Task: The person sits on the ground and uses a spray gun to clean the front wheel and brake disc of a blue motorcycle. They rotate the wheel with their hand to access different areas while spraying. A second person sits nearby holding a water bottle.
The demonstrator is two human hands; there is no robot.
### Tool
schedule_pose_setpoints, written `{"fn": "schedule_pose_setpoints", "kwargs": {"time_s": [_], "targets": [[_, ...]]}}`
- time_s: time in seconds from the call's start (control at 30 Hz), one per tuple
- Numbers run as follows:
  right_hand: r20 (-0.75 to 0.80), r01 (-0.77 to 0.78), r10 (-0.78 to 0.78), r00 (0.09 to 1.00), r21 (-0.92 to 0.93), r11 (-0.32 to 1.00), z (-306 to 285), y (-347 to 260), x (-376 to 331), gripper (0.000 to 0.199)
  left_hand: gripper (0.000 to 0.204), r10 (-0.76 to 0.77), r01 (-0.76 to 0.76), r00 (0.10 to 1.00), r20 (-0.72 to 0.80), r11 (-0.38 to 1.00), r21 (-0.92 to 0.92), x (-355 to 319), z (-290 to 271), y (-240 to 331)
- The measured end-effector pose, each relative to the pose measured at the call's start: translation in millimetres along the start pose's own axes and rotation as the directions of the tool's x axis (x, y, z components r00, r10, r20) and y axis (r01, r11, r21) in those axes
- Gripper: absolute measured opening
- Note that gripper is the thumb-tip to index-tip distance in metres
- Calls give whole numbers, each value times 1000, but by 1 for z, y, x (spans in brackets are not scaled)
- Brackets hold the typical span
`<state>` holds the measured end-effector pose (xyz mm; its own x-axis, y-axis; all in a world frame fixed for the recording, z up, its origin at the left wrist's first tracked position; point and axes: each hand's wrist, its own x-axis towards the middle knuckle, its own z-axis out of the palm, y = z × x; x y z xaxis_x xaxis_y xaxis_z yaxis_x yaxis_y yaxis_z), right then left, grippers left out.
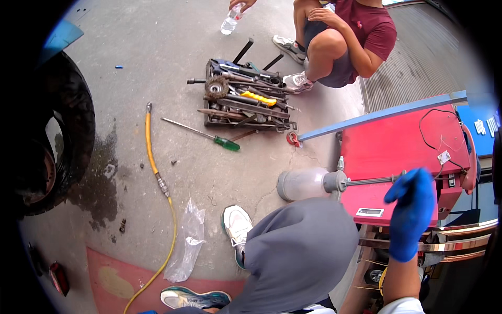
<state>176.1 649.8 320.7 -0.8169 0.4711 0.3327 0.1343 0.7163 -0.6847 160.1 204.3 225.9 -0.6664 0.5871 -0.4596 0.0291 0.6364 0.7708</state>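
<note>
A cloudy plastic pump bottle (308,184) with a grey base and cap stands right of my grey-clad knee. Its thin pump rod is drawn out of the cap. At the top of that rod is my right hand (412,214), in a blue glove, with its fingers bent round the pump handle; they are somewhat blurred. Of my left hand, at most a blue sliver (149,312) shows at the lower edge, and its fingers are out of sight.
A tool tray (209,118) is ahead, beside a crouching person (361,31) with a hand on a water bottle (229,25). A green-handled screwdriver (226,143), yellow hose (150,141) and plastic bag (185,246) lie on the floor. A tyre (78,125) stands left, a red cabinet (387,146) right.
</note>
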Motion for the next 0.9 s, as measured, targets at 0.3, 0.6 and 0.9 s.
{"fn": "schedule_pose_setpoints", "kwargs": {"time_s": [0.3, 0.6, 0.9], "targets": [[-37, -460, 534, 845, -558, 690, -23, 190, -103, 16, 29, 150, -169, 968, -204, 983, -79, -31, 9, -39], [216, -568, 667, 713, -379, 730, -3, 165, -46, 22, 27, -27, 8, 993, -117, 986, -165, -50, 19, -19], [882, -571, 321, 346, -74, 817, 120, 6, 30, 38, 31, 31, -14, 970, -240, 997, 70, -58, 40, 2]]}}
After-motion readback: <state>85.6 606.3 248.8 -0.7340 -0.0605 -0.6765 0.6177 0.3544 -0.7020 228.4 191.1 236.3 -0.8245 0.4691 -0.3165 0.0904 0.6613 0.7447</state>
